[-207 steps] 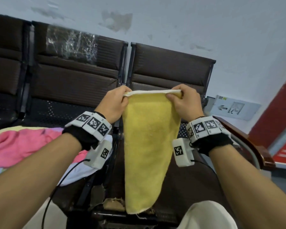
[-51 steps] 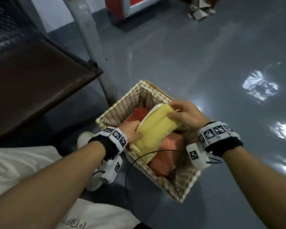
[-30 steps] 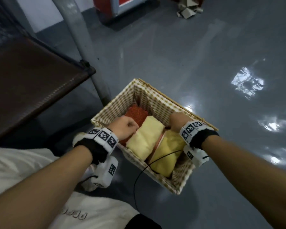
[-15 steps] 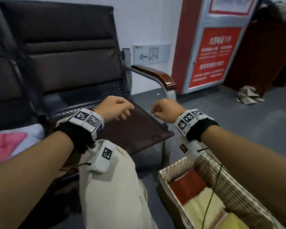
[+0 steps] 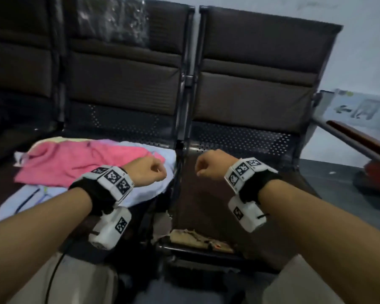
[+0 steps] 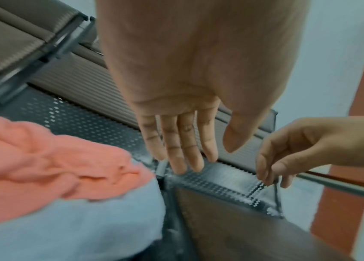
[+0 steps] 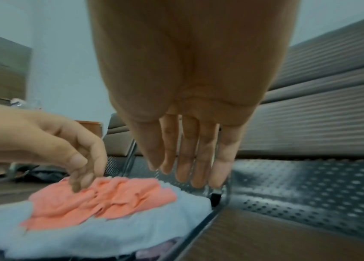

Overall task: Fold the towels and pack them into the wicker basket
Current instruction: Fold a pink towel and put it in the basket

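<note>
A crumpled pink towel (image 5: 79, 163) lies on top of a pale blue towel (image 5: 145, 191) on the left seat of a brown bench. My left hand (image 5: 150, 172) hovers over the right edge of that pile, fingers relaxed and empty (image 6: 183, 146). My right hand (image 5: 208, 166) hangs over the bare right seat (image 5: 217, 207), its fingers loose (image 7: 196, 159) and holding nothing. The pink towel (image 7: 102, 199) and blue towel (image 7: 109, 234) lie just below and left of it. The wicker basket is out of view.
The bench backrests (image 5: 250, 84) rise behind the seats, with a metal divider (image 5: 180, 145) between them. A wooden armrest (image 5: 360, 141) on a metal bar juts out at right. The seat's front edge is torn (image 5: 193, 238). My knees show at the bottom.
The yellow towel was folded and laid in the basket on the floor. My hands let go, and my view swung up and left to the bench and towel pile.
</note>
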A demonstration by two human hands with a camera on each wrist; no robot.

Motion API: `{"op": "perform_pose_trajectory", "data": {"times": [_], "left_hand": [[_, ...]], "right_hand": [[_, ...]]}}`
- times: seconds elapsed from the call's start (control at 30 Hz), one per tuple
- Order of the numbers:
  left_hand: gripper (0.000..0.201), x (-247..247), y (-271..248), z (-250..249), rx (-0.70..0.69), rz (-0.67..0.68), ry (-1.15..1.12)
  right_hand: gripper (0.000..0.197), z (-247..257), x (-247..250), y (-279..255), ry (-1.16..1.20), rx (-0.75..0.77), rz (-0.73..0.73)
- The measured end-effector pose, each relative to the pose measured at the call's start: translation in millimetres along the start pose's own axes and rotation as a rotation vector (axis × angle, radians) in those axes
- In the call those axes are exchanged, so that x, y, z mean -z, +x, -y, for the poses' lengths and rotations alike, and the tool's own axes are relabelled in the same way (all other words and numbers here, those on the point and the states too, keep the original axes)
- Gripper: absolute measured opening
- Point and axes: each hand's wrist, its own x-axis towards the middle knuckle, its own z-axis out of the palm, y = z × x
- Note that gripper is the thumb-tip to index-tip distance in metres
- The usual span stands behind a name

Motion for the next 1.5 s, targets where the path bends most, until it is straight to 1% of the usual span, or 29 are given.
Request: {"op": "perform_pose_trajectory", "data": {"times": [0.07, 0.1, 0.17, 0.2, 0.33, 0.4, 0.43, 0.53, 0.6, 0.67, 0.73, 0.87, 0.93, 1.03, 1.1, 1.13, 1.17, 1.2, 1.23, 1.3, 1.37, 1.43, 1.5], "left_hand": [[0.009, 6.0, 0.3, 34.8, 0.076, 0.016, 0.073], [0.012, 8.9, 0.6, 49.3, 0.112, 0.041, 0.122], [0.024, 13.9, 3.3, 73.7, 0.164, 0.09, 0.229], [0.029, 16.4, 4.5, 83.1, 0.176, 0.093, 0.267], [0.041, 19.4, 6.4, 112.9, 0.21, 0.038, 0.347], [0.048, 17.9, 7.8, 124.2, 0.265, 0.018, 0.363], [0.049, 17.8, 9.0, 128.6, 0.281, 0.008, 0.363], [0.04, 20.9, 14.9, 138.7, 0.304, 0.031, 0.408], [0.038, 21.0, 17.1, 143.3, 0.32, 0.05, 0.435], [0.041, 18.1, 18.4, 145.4, 0.332, 0.029, 0.436], [0.042, 16.6, 18.9, 147.0, 0.349, 0.01, 0.44], [0.035, 18.4, 19.9, 145.1, 0.401, 0.03, 0.473], [0.029, 16.4, 21.1, 130.2, 0.373, 0.019, 0.478], [0.021, 15.1, 23.2, 97.4, 0.241, -0.032, 0.45], [0.018, 13.3, 25.7, 75.0, 0.077, -0.074, 0.321], [0.023, 11.0, 26.9, 63.7, -0.016, -0.076, 0.233], [0.031, 7.8, 28.5, 52.3, -0.081, -0.065, 0.162], [0.037, 4.5, 28.8, 40.1, -0.113, -0.055, 0.107], [0.038, 0.7, 29.4, 29.0, -0.135, -0.06, 0.061], [0.026, -7.8, 30.0, 11.3, -0.189, -0.113, 0.033], [0.02, -15.7, 30.7, -1.2, -0.215, -0.174, 0.163], [0.013, -22.2, 32.5, -10.4, -0.219, -0.201, 0.27], [0.014, -25.4, 32.0, -20.8, -0.222, -0.208, 0.236]], "right_hand": [[0.017, 17.4, -24.0, 30.0, 0.006, 0.06, 0.042], [0.018, 24.3, -35.7, 44.1, 0.015, 0.082, 0.065], [0.019, 35.6, -56.9, 69.7, 0.064, 0.114, 0.099], [0.019, 40.8, -65.8, 81.1, 0.093, 0.128, 0.104], [0.032, 60.8, -93.3, 116.3, 0.228, 0.163, 0.078], [0.04, 69.6, -102.5, 130.3, 0.239, 0.193, 0.044], [0.039, 72.5, -106.7, 137.0, 0.214, 0.208, 0.038], [0.024, 77.7, -120.0, 150.7, 0.088, 0.196, 0.05], [0.013, 79.5, -126.4, 155.3, 0.059, 0.154, 0.006], [0.012, 80.9, -126.2, 156.4, 0.068, 0.14, -0.047], [0.011, 79.8, -119.2, 154.5, 0.107, 0.162, -0.078], [0.008, 68.7, -97.3, 134.6, 0.201, 0.226, -0.153], [0.008, 59.5, -83.1, 115.5, 0.226, 0.243, -0.156], [0.008, 44.1, -59.5, 85.9, 0.299, 0.261, -0.201], [0.011, 35.0, -42.2, 65.5, 0.38, 0.259, -0.254], [0.014, 29.9, -34.0, 55.9, 0.429, 0.249, -0.282], [0.016, 24.4, -26.1, 46.3, 0.478, 0.237, -0.317], [0.018, 18.3, -18.7, 37.6, 0.53, 0.228, -0.364], [0.021, 11.4, -11.8, 29.1, 0.593, 0.228, -0.423], [0.025, -3.3, -1.1, 14.2, 0.733, 0.228, -0.56], [0.025, -18.5, 5.2, 0.9, 0.866, 0.206, -0.72], [0.025, -35.3, 6.7, -7.8, 0.968, 0.139, -0.878], [0.026, -50.6, 4.8, -14.0, 0.991, 0.035, -0.984]]}}
